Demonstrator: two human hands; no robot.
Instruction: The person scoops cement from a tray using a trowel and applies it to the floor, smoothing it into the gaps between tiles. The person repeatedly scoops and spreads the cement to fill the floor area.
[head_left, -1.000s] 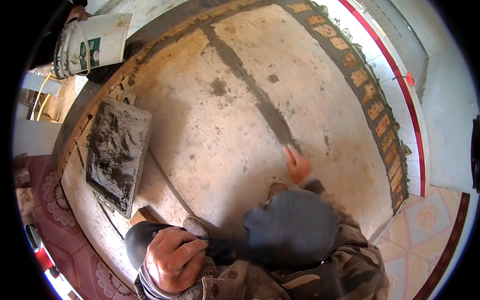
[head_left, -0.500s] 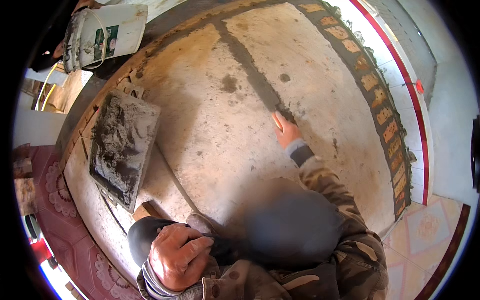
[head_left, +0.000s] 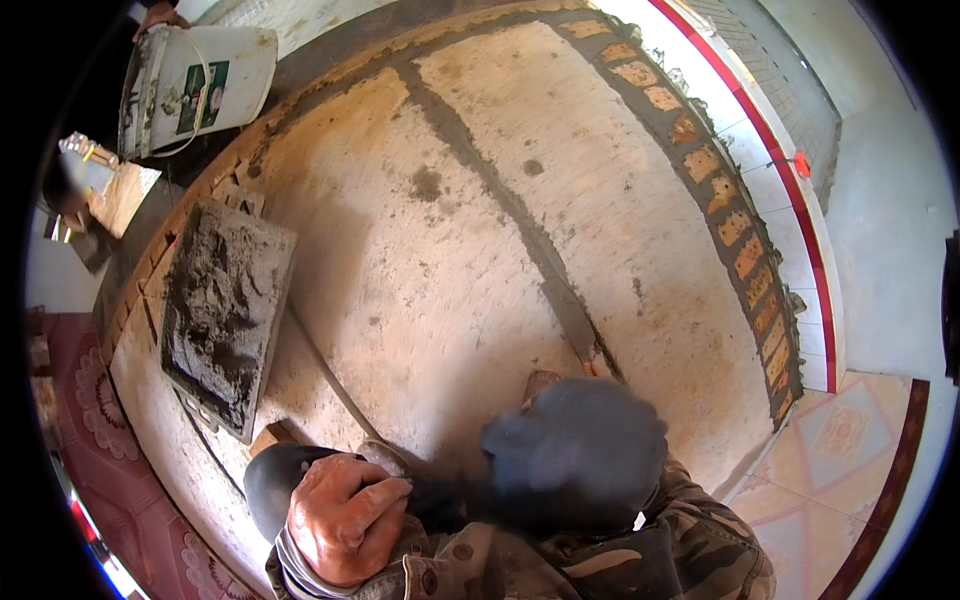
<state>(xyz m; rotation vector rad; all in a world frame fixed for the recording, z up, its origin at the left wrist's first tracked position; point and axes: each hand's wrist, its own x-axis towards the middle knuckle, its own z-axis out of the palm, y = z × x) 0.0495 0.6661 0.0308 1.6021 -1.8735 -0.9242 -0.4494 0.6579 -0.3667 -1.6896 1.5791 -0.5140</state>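
My left hand (head_left: 345,515) lies on my left knee, its fingers curled in and pressed together, with nothing seen in them. My right forearm, in a camouflage sleeve (head_left: 700,510), goes behind my dark right knee (head_left: 575,450), which hides the right hand. Just beyond that knee, a small orange-and-metal tip of a hand tool (head_left: 590,366) shows at the near end of a grey mortar strip (head_left: 545,258). The strip runs away across the pale, rough slab (head_left: 400,250). What grips the tool is hidden.
A tray (head_left: 275,330) of wet mortar (head_left: 215,310) stands at left, a hose-like rod (head_left: 330,375) beside it. Another person's hand (head_left: 160,14) is near a white bucket (head_left: 235,85) at upper left. A mortared brick edge (head_left: 735,228) and a white-and-red wall border the right.
My right hand has drawn back toward me from the middle of the strip and gone behind the knee. Smooth mortar now reaches nearer. The left hand stays on the knee.
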